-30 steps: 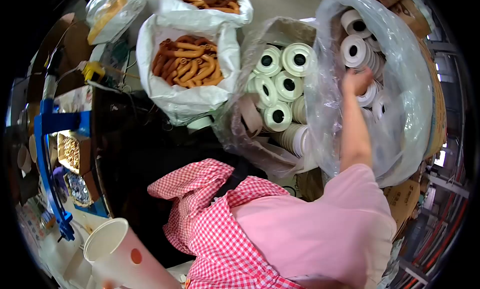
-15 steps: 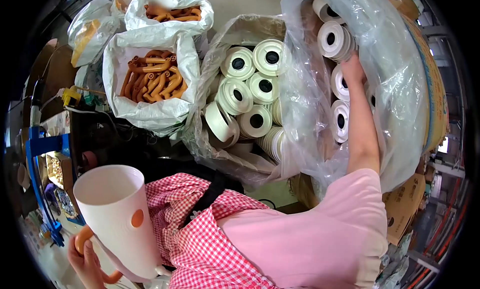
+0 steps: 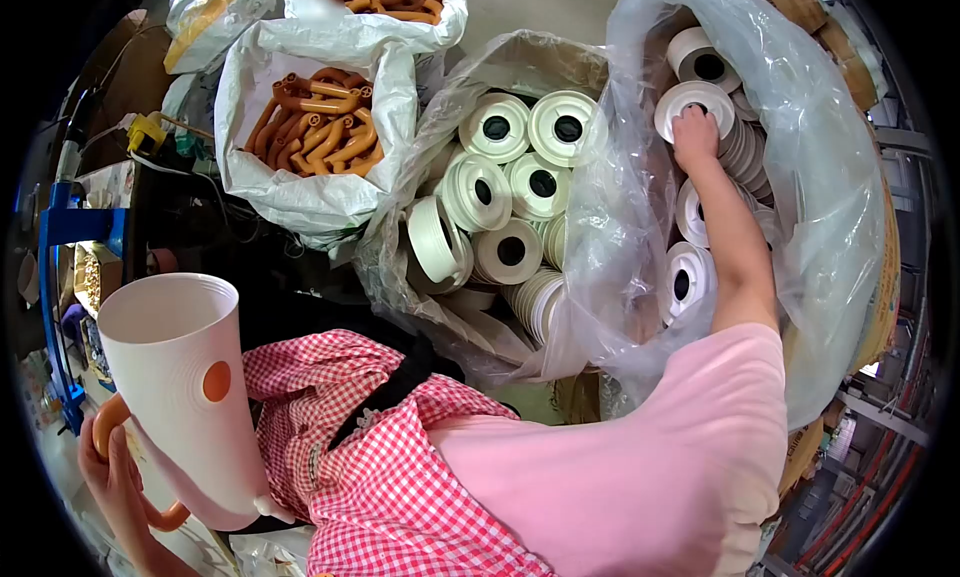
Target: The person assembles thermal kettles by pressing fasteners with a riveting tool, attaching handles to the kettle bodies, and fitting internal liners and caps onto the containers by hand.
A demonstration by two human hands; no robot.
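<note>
My left hand is closed around the orange handle of a tall white plastic pitcher. The pitcher stands nearly upright against my checked apron, with its wide top open and an orange oval on its side. My right hand reaches into the clear plastic bag on the right. Its bent fingers press into the dark centre of a round white lid, the front one of a stack. More white lids with black centres lie around that arm.
A middle plastic-lined bag holds more stacked white lids. Orange handles fill a white woven sack, with a second such sack behind it. A blue metal frame stands at the left.
My right hand has moved from the side of the lid stack to the front lid's centre. The pitcher and my left hand appear further left and slightly higher; the whole view has shifted.
</note>
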